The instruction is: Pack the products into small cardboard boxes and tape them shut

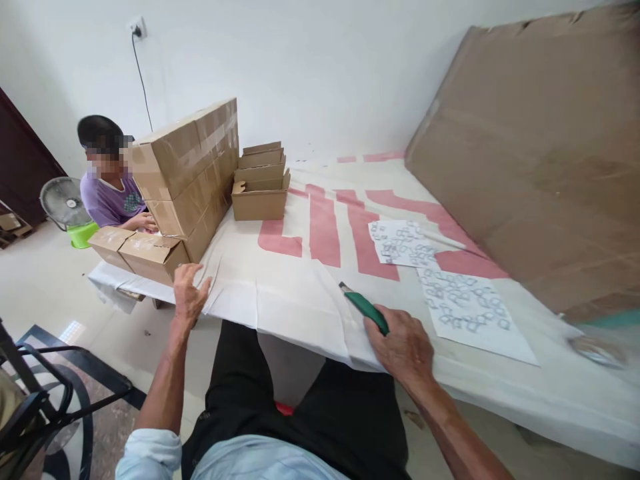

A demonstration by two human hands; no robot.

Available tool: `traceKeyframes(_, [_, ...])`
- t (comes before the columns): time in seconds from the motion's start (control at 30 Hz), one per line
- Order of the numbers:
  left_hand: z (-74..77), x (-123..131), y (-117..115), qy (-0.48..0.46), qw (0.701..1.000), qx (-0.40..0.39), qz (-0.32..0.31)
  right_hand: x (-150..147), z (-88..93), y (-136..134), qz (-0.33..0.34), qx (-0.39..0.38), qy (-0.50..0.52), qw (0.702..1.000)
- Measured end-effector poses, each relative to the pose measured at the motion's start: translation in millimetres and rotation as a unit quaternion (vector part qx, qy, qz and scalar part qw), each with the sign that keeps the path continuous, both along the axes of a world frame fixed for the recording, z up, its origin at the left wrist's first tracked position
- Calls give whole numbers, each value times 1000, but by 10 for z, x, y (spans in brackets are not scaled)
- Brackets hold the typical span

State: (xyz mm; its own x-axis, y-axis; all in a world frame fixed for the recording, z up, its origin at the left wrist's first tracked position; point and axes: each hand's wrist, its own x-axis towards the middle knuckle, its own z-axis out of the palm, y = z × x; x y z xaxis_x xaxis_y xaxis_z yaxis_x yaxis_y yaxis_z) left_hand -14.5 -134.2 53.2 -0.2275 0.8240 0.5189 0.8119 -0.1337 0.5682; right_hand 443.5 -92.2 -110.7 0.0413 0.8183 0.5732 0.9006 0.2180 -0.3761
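My right hand [407, 343] is closed around the handle of a green utility knife [365, 308], its tip pointing up and left over the cloth. At the table's front left edge, my left hand [190, 293] has its thumb and fingers apart, beside the end of a low closed carton [153, 255]; whether it touches the carton is unclear. Taped cardboard boxes [187, 170] are stacked just behind. Small open cartons [260, 200] stand in a row to their right. Two sheets with small drawn shapes, an upper one [400, 243] and a lower one [470, 310], lie right of the knife.
A white cloth with red print [280, 287] covers the table. A large cardboard box [540, 160] rises at the right, with a roll of clear tape [597, 350] near its base. Across the left side sits a person in purple [107, 197], near a fan [65, 202].
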Motion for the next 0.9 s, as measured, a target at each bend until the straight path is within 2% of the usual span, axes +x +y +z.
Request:
traceKeyframes(0.1, [277, -386, -11, 115, 983, 29, 138, -4, -18, 23, -1, 4, -3, 1000])
traceKeyframes(0.2, [505, -714, 50, 168, 960, -46, 220, -12, -20, 33, -1, 7, -3, 1000])
traceKeyframes(0.27, [574, -859, 102, 186, 949, -116, 225, -16, -18, 37, -4, 2, -3, 1000])
traceKeyframes(0.37, [539, -946, 148, 213, 941, -169, 204, -18, -22, 44, -8, -1, -6, 1000])
traceKeyframes(0.53, [365, -861, 110, 243, 944, -127, 186, -10, -39, 43, -8, -7, -13, 1000])
traceKeyframes(0.63, [333, -843, 109, 246, 950, -109, 159, -5, -47, 38, -14, -7, -20, 1000])
traceKeyframes(0.7, [363, -937, 161, 218, 961, -93, 146, -3, -51, 38, -14, -2, -24, 1000])
traceKeyframes(0.77, [433, -1132, 251, 143, 975, -61, 157, -1, -52, 42, -11, 1, -24, 1000])
traceKeyframes(0.83, [527, -1385, 350, 49, 979, -28, 194, -1, -51, 46, -11, 3, -24, 1000])
traceKeyframes(0.9, [612, -1625, 419, -1, 974, -24, 226, -2, -50, 50, -11, 7, -25, 1000])
